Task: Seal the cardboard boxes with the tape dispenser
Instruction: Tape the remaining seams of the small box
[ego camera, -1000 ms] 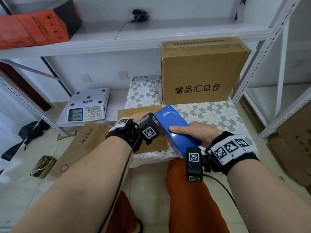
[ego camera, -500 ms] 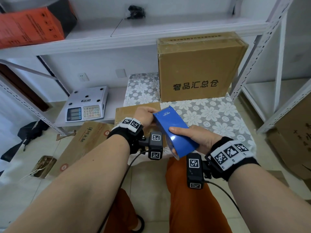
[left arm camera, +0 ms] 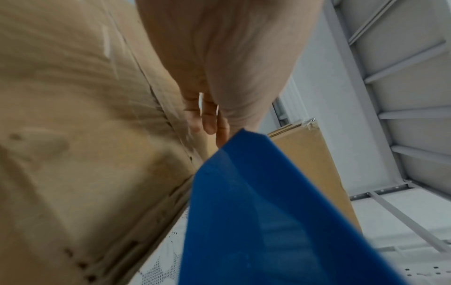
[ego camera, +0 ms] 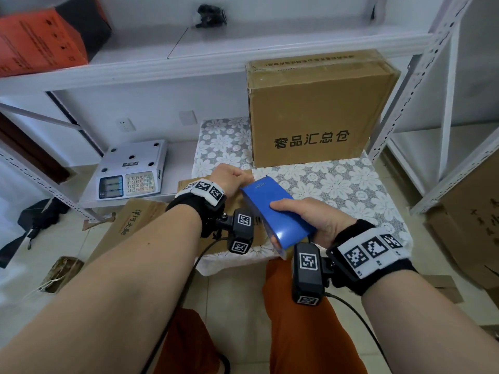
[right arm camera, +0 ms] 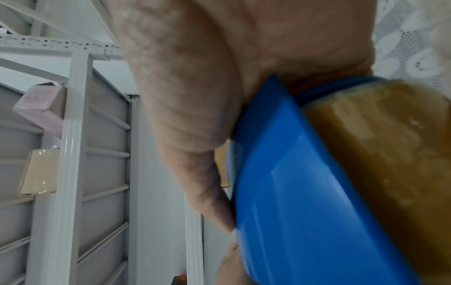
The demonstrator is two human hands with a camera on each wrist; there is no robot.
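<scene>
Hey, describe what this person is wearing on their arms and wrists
Both forearms are bare, with no sleeves. Each wrist carries a black strap with a white band printed with square black-and-white coded markers: left wrist band, right wrist band. A black boxy camera, also tagged with such markers, hangs under each wrist, and a thin black cable trails back from each.

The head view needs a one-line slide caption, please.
Right hand grips the blue tape dispenser while the left hand meets its front end.
</scene>
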